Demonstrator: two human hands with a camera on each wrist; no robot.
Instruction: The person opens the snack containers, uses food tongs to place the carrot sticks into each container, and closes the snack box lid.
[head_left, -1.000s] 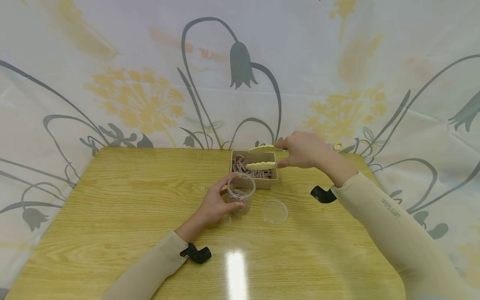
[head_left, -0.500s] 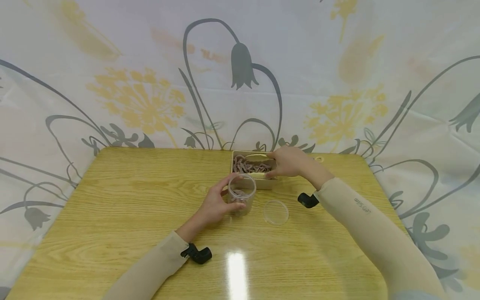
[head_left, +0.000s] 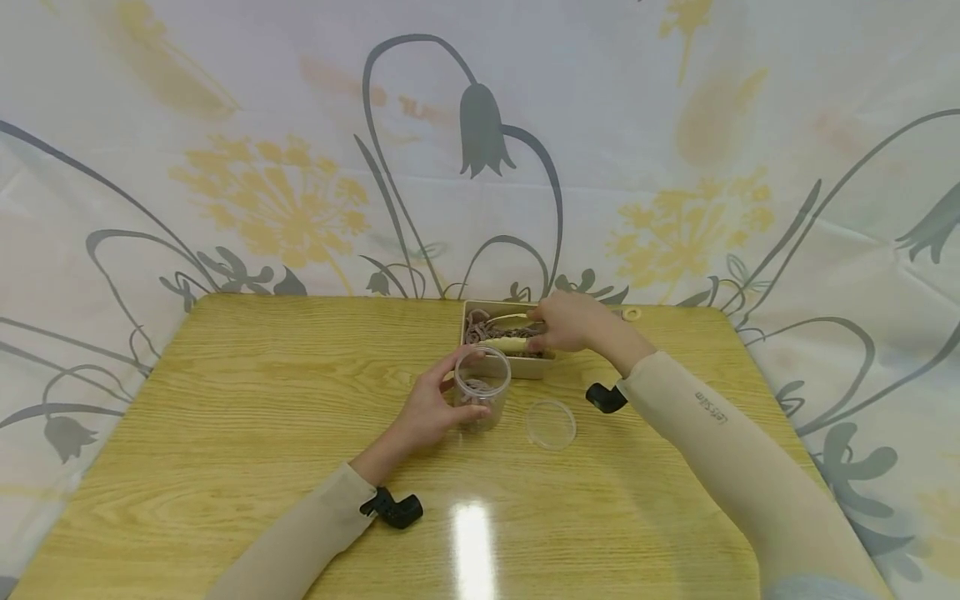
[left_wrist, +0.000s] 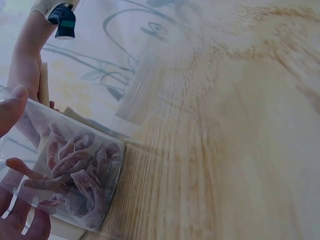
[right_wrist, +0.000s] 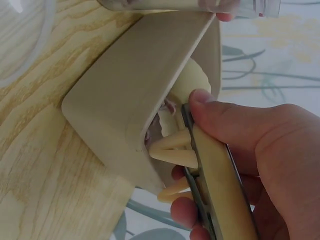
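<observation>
Head view: left hand [head_left: 427, 410] curls round a jar [head_left: 487, 397], right hand [head_left: 570, 323] grips tongs [head_left: 504, 343] angled into a box [head_left: 531, 368].

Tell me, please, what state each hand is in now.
Left hand: holding the clear jar.
Right hand: holding the yellow tongs, their ends in the beige box.

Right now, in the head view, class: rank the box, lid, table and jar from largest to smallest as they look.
1. Table
2. Box, though partly hidden
3. Jar, partly covered by fingers
4. Lid
</observation>
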